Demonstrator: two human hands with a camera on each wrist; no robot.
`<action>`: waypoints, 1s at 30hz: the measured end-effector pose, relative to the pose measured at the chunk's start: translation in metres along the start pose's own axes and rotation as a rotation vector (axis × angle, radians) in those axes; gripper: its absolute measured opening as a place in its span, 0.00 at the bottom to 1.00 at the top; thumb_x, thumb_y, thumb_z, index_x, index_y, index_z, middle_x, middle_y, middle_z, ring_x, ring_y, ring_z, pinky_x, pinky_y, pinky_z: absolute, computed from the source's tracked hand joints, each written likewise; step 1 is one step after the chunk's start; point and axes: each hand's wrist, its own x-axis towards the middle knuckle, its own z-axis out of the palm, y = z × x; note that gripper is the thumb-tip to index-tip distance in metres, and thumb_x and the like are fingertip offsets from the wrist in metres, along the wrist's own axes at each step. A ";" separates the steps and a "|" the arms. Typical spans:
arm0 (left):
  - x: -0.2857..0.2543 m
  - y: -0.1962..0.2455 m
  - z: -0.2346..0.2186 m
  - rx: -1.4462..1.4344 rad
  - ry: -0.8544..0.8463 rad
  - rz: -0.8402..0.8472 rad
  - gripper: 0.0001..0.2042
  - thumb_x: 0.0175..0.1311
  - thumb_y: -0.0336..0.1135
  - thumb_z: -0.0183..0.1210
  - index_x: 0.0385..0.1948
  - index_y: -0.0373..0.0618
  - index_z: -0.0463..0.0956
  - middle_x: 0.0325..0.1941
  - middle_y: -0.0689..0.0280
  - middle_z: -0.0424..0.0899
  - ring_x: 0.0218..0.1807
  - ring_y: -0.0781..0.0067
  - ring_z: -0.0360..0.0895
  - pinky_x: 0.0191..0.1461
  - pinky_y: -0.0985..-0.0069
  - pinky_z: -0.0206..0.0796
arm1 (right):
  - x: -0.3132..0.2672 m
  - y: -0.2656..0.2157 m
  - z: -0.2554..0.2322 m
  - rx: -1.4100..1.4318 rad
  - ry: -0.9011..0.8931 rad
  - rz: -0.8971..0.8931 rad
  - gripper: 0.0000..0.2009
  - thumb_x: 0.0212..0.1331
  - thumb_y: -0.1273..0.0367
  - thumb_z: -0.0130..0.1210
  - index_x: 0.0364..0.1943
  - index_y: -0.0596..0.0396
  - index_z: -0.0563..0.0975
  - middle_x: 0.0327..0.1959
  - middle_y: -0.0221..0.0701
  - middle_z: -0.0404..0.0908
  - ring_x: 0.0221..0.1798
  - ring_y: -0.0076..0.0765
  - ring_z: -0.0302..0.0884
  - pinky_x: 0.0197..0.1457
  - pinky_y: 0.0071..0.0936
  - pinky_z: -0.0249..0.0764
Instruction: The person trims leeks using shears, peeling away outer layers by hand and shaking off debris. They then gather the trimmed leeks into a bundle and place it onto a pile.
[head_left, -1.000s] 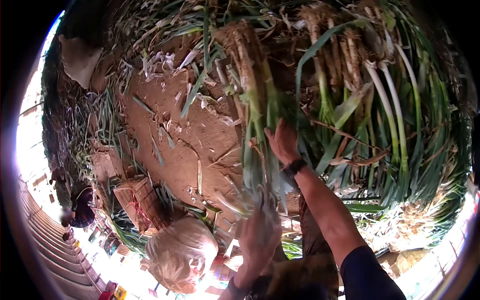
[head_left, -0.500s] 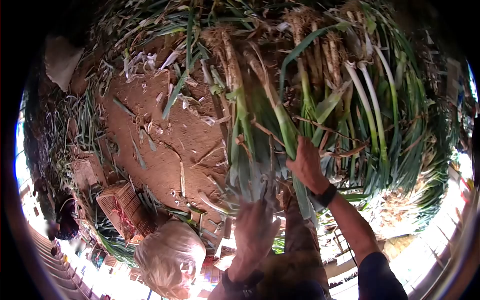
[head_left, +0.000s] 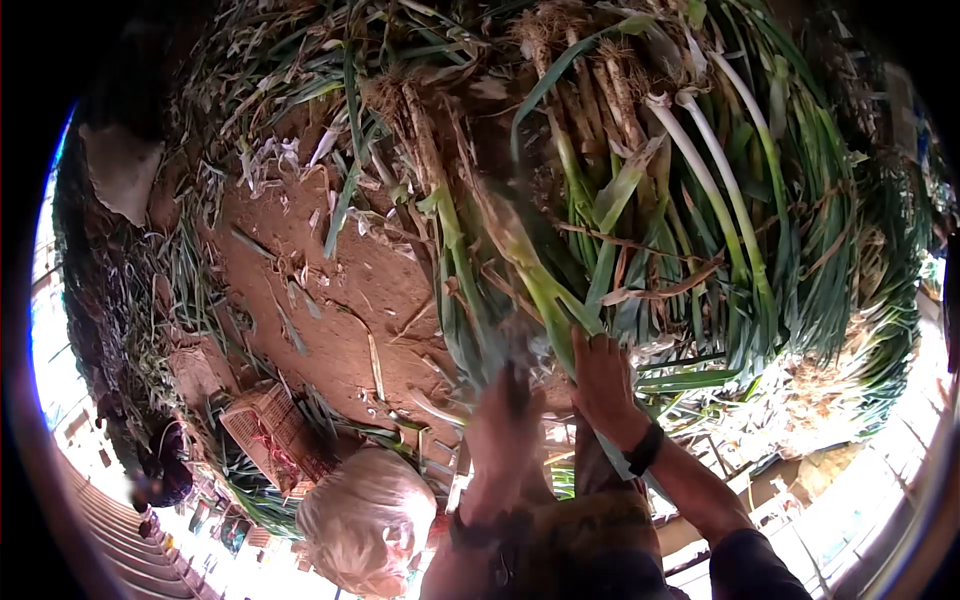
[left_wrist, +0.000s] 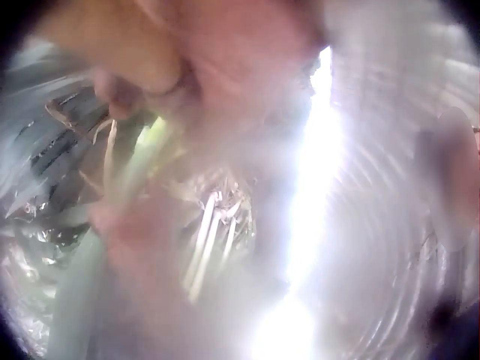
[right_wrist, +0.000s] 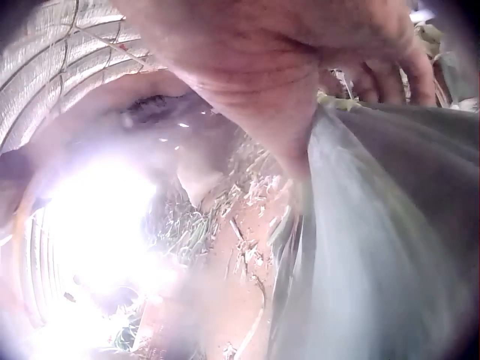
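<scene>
My right hand (head_left: 605, 395) grips a leek (head_left: 535, 275) by its green leaves, and its brown root end points up and away. The right wrist view shows that hand (right_wrist: 277, 67) with broad leaves (right_wrist: 375, 225) hanging beside its thumb. Blurred, my left hand (head_left: 500, 430) is just left of it with its fingers curled round a narrow dark object (head_left: 516, 388), too smeared to identify. In the left wrist view, curled fingers (left_wrist: 142, 52) are close to a green leaf (left_wrist: 139, 161). Another leek (head_left: 450, 235) lies left of the held one.
Several leeks (head_left: 715, 180) lie in a row to the right. Bare soil (head_left: 320, 290) with leaf scraps is at the left. A wicker basket (head_left: 275, 430) and a person's pale-covered head (head_left: 368, 510) are at the lower left.
My right hand moved off the left bunch, took hold of a separate leek and drew it down toward my left hand. My left hand stayed low, blurred throughout.
</scene>
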 end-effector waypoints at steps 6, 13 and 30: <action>0.049 0.014 -0.003 -0.181 0.126 -0.023 0.20 0.62 0.43 0.63 0.49 0.38 0.80 0.24 0.57 0.78 0.25 0.64 0.72 0.32 0.64 0.66 | -0.004 0.015 -0.007 0.164 -0.017 -0.042 0.43 0.46 0.71 0.70 0.70 0.60 0.60 0.50 0.50 0.71 0.52 0.59 0.72 0.54 0.51 0.73; 0.066 0.022 0.001 -0.155 0.031 -0.087 0.19 0.62 0.46 0.63 0.43 0.38 0.81 0.23 0.59 0.77 0.24 0.69 0.71 0.30 0.66 0.63 | 0.001 0.053 -0.001 0.372 -0.064 -0.077 0.42 0.46 0.64 0.68 0.69 0.55 0.62 0.46 0.50 0.73 0.48 0.60 0.77 0.49 0.50 0.78; 0.128 0.014 -0.006 -0.387 0.064 -0.245 0.21 0.63 0.49 0.61 0.41 0.36 0.82 0.21 0.62 0.76 0.27 0.68 0.75 0.30 0.66 0.64 | 0.015 0.076 -0.059 1.078 -0.243 0.010 0.40 0.52 0.69 0.65 0.73 0.57 0.63 0.56 0.40 0.78 0.53 0.38 0.79 0.57 0.37 0.76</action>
